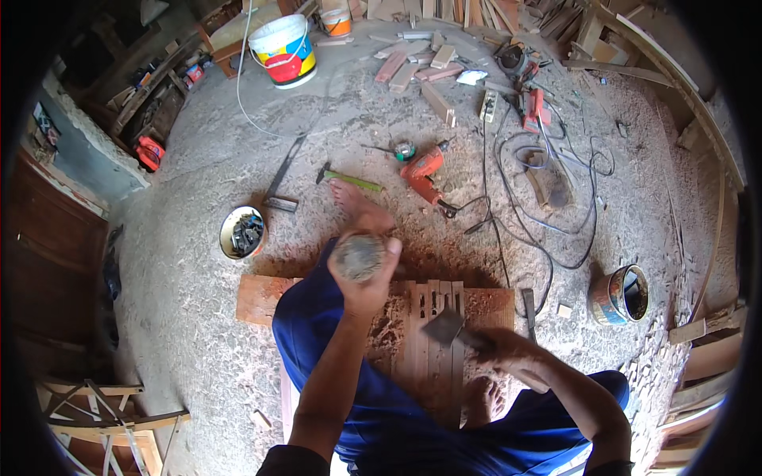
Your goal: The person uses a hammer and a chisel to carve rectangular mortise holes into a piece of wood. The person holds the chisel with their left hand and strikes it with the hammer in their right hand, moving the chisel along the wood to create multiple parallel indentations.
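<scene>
My left hand (367, 278) is raised and wrapped round a thick tool with a round, worn wooden end (359, 259); its lower part is hidden. In my right hand (512, 351) is a hammer (444, 326) with a blocky grey head, its wooden handle passing under the fingers. The head hangs over several narrow wooden strips (435, 357) laid side by side, with dark slots cut near their far ends. Beneath them lies a thick wooden board (258, 300), strewn with shavings. My bare feet (482, 401) are beside the strips and beyond the board.
Ahead lie an orange power drill (423, 173), a green-handled hammer (353, 181) and a try square (281, 203). A bucket of metal pieces (243, 232) stands left, a paint-stained can (617, 296) right. Cables (508, 210) loop across the floor. Wood offcuts (421, 67) lie at the back.
</scene>
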